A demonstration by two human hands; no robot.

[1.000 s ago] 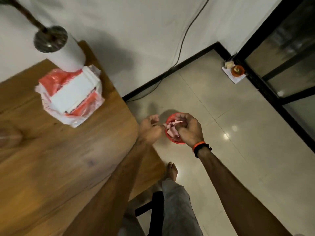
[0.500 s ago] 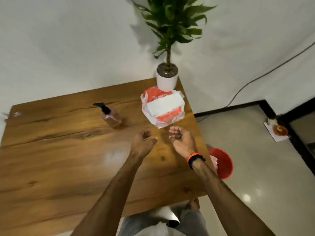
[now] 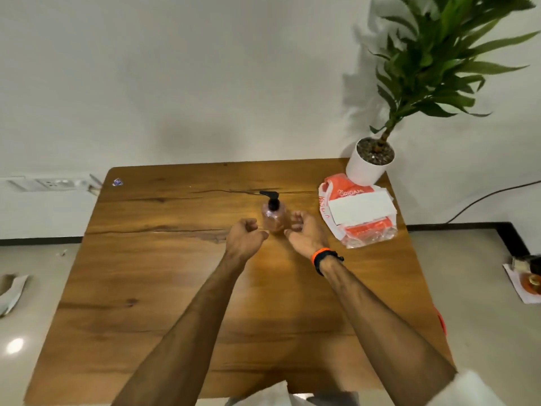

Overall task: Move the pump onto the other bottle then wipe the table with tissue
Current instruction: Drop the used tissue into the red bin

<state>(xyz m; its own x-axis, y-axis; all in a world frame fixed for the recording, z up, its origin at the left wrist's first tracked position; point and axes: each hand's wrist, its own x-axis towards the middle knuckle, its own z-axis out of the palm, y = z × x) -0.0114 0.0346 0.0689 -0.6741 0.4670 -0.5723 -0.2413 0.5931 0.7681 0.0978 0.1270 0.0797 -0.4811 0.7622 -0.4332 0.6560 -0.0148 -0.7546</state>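
A small clear pinkish bottle point(image 3: 274, 217) with a black pump point(image 3: 271, 197) on top stands upright near the middle of the wooden table point(image 3: 146, 288). My left hand point(image 3: 244, 236) hovers just left of it, fingers loosely curled, holding nothing. My right hand point(image 3: 304, 233) hovers just right of it, palm up, fingers apart and empty, with an orange and black band on the wrist. An orange and white pack of tissues point(image 3: 357, 215) lies at the back right of the table. No second bottle shows.
A white pot with a green plant point(image 3: 370, 161) stands at the table's back right corner, touching the tissue pack. A red bin's rim point(image 3: 442, 320) peeks out past the table's right edge. A wall socket point(image 3: 46, 184) sits at left. Paper lies on the floor at left.
The view swung from the floor and red bin back over the table. Both hands left the bin with nothing in them and now sit on either side of the pump bottle.
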